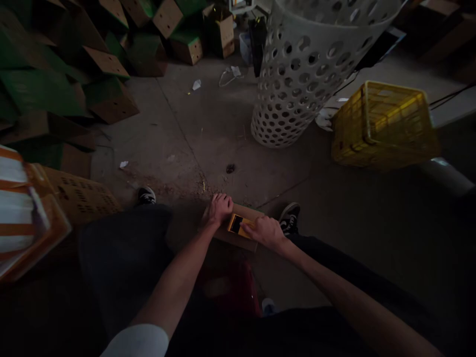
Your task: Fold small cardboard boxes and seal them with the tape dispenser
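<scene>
A small brown cardboard box sits between my feet, tilted a little. My left hand grips its far left edge, fingers curled over the cardboard. On the box's upper face, my right hand is closed around a yellow-and-black hand tool that looks like a carton stapler. The tool's front end points left toward my left hand, apart from it. My right fingers hide its rear part, and the box's underside is out of sight.
Green-and-brown boxes are heaped at the far left. A tall white perforated basket stands ahead, with a yellow crate to its right. At the left is an orange-and-white striped bundle. Scraps litter the floor, and something red lies below me.
</scene>
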A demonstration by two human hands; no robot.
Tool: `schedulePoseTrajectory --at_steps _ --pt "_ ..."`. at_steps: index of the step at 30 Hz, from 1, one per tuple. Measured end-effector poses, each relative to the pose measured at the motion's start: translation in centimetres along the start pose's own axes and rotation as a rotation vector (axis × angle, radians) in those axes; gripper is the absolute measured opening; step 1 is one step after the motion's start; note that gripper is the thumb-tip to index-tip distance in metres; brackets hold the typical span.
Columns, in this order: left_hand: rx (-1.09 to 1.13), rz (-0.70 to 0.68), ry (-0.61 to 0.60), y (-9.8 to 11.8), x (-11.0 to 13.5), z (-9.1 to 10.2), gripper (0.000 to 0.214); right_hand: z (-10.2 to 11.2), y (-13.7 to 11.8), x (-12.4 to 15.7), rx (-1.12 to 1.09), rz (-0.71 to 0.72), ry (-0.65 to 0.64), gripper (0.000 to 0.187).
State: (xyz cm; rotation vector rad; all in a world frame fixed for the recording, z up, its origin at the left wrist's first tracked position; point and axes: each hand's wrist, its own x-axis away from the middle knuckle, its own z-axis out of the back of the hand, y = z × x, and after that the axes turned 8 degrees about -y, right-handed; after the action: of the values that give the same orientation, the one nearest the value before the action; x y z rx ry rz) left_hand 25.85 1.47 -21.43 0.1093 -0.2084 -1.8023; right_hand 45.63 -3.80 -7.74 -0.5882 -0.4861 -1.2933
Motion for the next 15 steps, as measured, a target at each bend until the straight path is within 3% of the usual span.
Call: schedulePoseTrajectory --at_steps 9,15 --pt "-0.039 0.011 -0.014 0.4 0.4 0.2 0.038 -3.5 10.5 2.7 -0.007 -0.006 -0.119 0.089" --pt "-0.054 0.011 -0.020 0.2 0.4 0.2 0.041 -6.3 13.2 0.9 -0.025 0.054 -0.169 0.082"
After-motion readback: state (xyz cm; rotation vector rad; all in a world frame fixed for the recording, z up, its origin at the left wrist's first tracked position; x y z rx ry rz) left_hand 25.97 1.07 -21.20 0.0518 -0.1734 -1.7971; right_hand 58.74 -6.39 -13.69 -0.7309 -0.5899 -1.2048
